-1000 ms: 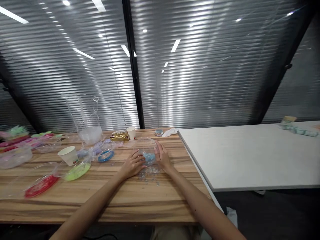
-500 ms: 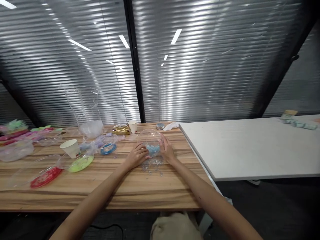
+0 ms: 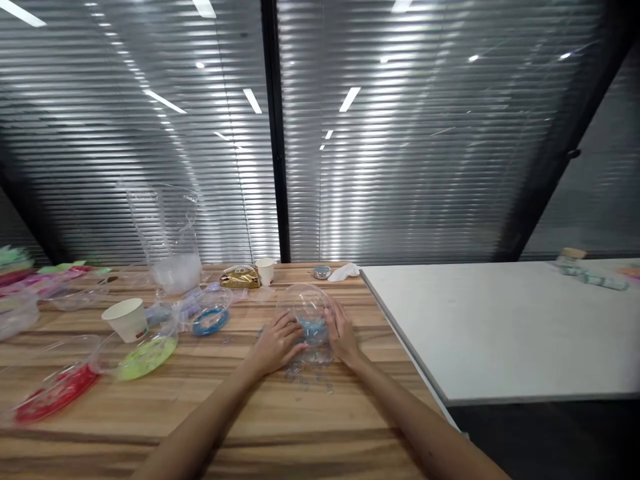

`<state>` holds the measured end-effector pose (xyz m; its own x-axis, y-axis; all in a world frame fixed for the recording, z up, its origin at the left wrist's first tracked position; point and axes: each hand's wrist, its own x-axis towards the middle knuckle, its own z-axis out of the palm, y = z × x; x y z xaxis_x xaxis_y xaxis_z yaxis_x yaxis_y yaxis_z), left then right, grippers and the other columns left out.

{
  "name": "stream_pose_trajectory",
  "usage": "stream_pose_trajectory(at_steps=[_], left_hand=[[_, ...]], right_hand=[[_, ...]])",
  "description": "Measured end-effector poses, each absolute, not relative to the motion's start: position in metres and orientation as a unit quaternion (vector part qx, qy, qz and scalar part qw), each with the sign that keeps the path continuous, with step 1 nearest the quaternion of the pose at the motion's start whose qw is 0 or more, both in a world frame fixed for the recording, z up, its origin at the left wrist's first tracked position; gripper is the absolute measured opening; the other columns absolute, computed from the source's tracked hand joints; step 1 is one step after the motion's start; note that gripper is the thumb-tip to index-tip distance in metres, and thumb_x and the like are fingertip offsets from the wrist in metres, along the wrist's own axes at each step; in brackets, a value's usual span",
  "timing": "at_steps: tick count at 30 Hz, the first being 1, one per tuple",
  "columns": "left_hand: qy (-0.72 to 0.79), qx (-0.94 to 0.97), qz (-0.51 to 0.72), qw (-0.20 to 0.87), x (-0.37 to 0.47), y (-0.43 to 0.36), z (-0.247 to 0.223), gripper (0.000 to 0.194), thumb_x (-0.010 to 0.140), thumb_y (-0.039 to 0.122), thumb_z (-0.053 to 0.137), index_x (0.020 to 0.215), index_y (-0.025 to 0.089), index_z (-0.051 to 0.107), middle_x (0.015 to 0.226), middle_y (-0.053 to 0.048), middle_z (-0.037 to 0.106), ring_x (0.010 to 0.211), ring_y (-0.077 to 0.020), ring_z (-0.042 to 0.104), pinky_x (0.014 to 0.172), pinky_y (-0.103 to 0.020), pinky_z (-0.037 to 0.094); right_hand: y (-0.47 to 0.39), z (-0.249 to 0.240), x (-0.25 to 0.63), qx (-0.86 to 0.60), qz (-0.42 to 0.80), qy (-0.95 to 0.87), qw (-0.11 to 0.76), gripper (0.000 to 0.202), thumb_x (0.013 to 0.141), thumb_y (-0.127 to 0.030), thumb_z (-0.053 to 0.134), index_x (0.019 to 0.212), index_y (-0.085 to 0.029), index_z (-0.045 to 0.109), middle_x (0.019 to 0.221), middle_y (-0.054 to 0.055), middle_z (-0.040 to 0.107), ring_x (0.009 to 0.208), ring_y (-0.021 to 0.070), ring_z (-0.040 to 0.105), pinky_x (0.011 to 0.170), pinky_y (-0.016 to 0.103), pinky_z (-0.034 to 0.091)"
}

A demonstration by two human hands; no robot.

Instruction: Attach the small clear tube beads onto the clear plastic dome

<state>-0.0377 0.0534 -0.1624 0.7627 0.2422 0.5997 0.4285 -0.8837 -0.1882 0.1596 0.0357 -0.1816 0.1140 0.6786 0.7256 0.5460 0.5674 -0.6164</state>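
Note:
A clear round plastic bowl point(image 3: 306, 300) sits on the wooden table, tilted so that its open side partly shows. Light blue material point(image 3: 313, 328) lies in its lower part. My left hand point(image 3: 280, 341) rests against the bowl's left side with its fingers bent over the near rim. On the opposite side, my right hand point(image 3: 343, 333) presses along the wall with fingers stretched upward, so the bowl is held between both hands. Small clear pieces point(image 3: 305, 380) are scattered on the table just in front of it.
Left stand clear bowls with blue point(image 3: 210, 321), yellow-green point(image 3: 147, 358) and red point(image 3: 57, 393) contents, a paper cup point(image 3: 127, 320) and a bag of white material point(image 3: 176, 272). Behind are a gold packet point(image 3: 240, 277), another cup point(image 3: 266, 271), a tin point(image 3: 322, 272) and tissue point(image 3: 344, 271). A white table point(image 3: 500, 327) adjoins right.
The view has tilted upward, so the table and its things appear lower. Both hands stay on the bowl; the left fingers sit slightly differently along its near edge.

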Motion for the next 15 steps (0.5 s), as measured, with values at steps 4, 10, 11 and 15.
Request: stream_pose_trajectory(at_steps=[4, 10, 11, 15], left_hand=[[-0.182, -0.919, -0.313, 0.157, -0.0375, 0.0508, -0.1640, 0.027, 0.091, 0.034, 0.049, 0.105, 0.015, 0.062, 0.099, -0.009, 0.066, 0.103, -0.0237, 0.056, 0.101, -0.047, 0.041], [-0.193, -0.897, -0.364, 0.158, -0.0431, 0.0462, -0.1593, 0.031, 0.089, 0.034, 0.049, 0.111, 0.015, 0.059, 0.107, -0.010, 0.065, 0.104, -0.0253, 0.056, 0.102, -0.049, 0.037], [-0.193, -0.897, -0.366, 0.156, -0.0435, 0.0459, -0.1587, 0.031, 0.089, 0.034, 0.049, 0.111, 0.015, 0.059, 0.106, -0.009, 0.065, 0.104, -0.0254, 0.056, 0.102, -0.049, 0.037], [-0.186, -0.905, -0.352, 0.150, -0.0421, 0.0460, -0.1592, 0.029, 0.089, 0.034, 0.048, 0.106, 0.013, 0.061, 0.102, -0.008, 0.067, 0.101, -0.0253, 0.057, 0.102, -0.049, 0.036]], right_hand=[[0.0346, -0.1834, 0.1615, -0.464, 0.074, -0.657, 0.590, 0.042, 0.095, -0.035, 0.031, 0.132, -0.022, 0.046, 0.120, 0.009, 0.060, 0.108, 0.0215, 0.057, 0.094, 0.041, 0.045], [0.0316, -0.1820, 0.1619, -0.472, 0.103, -0.642, 0.595, 0.042, 0.095, -0.037, 0.031, 0.131, -0.023, 0.048, 0.123, 0.008, 0.058, 0.114, 0.0221, 0.053, 0.099, 0.041, 0.042], [0.0310, -0.1816, 0.1619, -0.475, 0.108, -0.641, 0.593, 0.042, 0.095, -0.037, 0.031, 0.131, -0.023, 0.048, 0.125, 0.008, 0.057, 0.116, 0.0222, 0.052, 0.100, 0.041, 0.041], [0.0288, -0.1802, 0.1618, -0.486, 0.119, -0.638, 0.586, 0.044, 0.095, -0.038, 0.029, 0.132, -0.022, 0.047, 0.118, 0.009, 0.060, 0.114, 0.0226, 0.053, 0.099, 0.041, 0.041]])
